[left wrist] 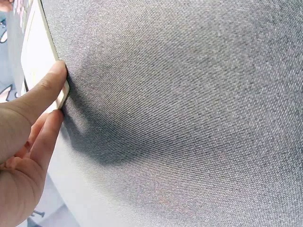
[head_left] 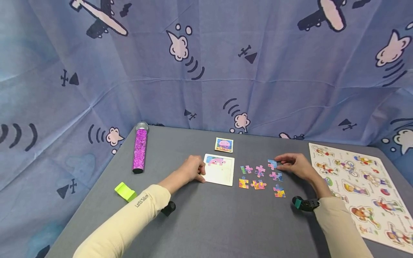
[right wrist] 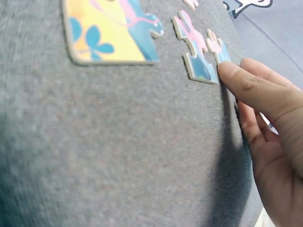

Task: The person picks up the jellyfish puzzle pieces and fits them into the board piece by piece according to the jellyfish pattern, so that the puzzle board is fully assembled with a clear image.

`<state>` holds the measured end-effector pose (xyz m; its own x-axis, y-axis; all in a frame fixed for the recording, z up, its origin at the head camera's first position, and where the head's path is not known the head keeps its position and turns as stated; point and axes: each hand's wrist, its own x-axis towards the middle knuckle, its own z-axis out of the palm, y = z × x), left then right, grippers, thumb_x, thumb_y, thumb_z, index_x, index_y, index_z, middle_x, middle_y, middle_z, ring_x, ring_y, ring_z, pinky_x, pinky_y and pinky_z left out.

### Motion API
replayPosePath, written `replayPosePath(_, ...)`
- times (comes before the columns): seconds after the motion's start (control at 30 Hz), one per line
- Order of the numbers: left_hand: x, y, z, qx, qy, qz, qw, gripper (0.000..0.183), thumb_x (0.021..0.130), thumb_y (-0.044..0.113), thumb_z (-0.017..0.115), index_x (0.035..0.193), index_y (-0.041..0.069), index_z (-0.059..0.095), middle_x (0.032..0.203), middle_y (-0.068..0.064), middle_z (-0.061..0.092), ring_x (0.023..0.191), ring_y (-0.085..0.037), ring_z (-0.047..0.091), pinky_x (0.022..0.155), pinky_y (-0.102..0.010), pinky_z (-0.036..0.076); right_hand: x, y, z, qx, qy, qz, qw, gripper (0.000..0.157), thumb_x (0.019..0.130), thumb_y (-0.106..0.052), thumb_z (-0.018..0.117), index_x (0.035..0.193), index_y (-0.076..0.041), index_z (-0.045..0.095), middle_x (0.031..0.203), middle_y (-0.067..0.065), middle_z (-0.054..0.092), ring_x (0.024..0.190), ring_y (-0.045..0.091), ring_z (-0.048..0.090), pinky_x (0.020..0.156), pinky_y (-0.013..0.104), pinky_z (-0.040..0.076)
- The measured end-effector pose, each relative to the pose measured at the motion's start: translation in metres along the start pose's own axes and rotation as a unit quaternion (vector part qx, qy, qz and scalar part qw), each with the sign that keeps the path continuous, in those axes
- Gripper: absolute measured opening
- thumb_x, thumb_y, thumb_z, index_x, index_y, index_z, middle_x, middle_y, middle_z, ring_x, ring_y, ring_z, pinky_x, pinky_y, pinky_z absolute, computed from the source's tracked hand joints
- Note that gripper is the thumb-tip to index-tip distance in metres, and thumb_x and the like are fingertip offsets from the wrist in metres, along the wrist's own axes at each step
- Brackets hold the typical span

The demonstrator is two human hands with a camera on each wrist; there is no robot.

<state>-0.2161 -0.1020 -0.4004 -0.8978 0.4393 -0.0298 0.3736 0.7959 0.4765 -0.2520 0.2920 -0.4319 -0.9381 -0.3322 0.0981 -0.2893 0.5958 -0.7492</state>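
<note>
My left hand (head_left: 193, 169) holds the lower left corner of a white puzzle tray (head_left: 222, 177) between thumb and fingers, as the left wrist view also shows. Joined pink and blue pieces (head_left: 217, 161) lie along the tray's top. To its right, my right hand (head_left: 296, 166) pinches a blue puzzle piece (head_left: 271, 164) with thumb and index finger at the table surface. Below that piece lie a pink and blue piece (head_left: 275, 176) and a yellow and blue piece (head_left: 279, 191). More loose pink and yellow pieces (head_left: 259, 185) lie between tray and right hand.
A small jellyfish picture card (head_left: 224, 144) lies behind the tray. On the left are a purple glittery microphone (head_left: 139, 150) and a bright green object (head_left: 126, 192). A large board with cartoon figures (head_left: 358, 186) occupies the right side. Patterned blue cloth (head_left: 206, 89) hangs behind the table.
</note>
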Motion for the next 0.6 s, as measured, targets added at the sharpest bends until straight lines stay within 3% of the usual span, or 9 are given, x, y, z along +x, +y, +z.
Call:
replayPosePath(0.23,-0.0003,0.0007,0.0004,-0.003,0.002,0.004,1.0,0.023,0.062,0.008,0.089,0.066,0.005,0.066,0.073,-0.001,0.054,0.069,-0.01,0.044,0.065,-0.026,0.041,-0.0029,0.0041,0.0006,0.011,0.024,-0.014,1.0,0.028,0.083,0.0,0.072,0.108,0.01,0.066,0.103,0.026,0.067,0.081,0.001,0.061,0.067,0.015,0.049)
replayPosePath(0.47,-0.0002,0.0006,-0.0002,0.0,0.001,0.002,1.0,0.023,0.062,0.009,0.089,0.066,0.005,0.066,0.072,0.0,0.052,0.07,-0.01,0.043,0.066,-0.027,0.039,-0.004,0.0004,-0.0012,0.058,0.016,0.0,0.998,0.032,0.084,0.0,0.07,0.111,0.014,0.062,0.105,0.031,0.065,0.084,0.01,0.068,0.069,0.017,0.051)
replayPosePath(0.6,-0.0002,-0.0002,0.0003,-0.002,0.003,0.003,1.0,0.023,0.062,0.009,0.089,0.065,0.005,0.066,0.072,0.001,0.051,0.07,-0.01,0.044,0.066,-0.027,0.04,-0.0042,-0.0001,-0.0014,0.082,0.01,0.02,0.996,0.033,0.084,0.004,0.068,0.113,0.017,0.059,0.108,0.033,0.062,0.086,0.008,0.068,0.071,0.018,0.052)
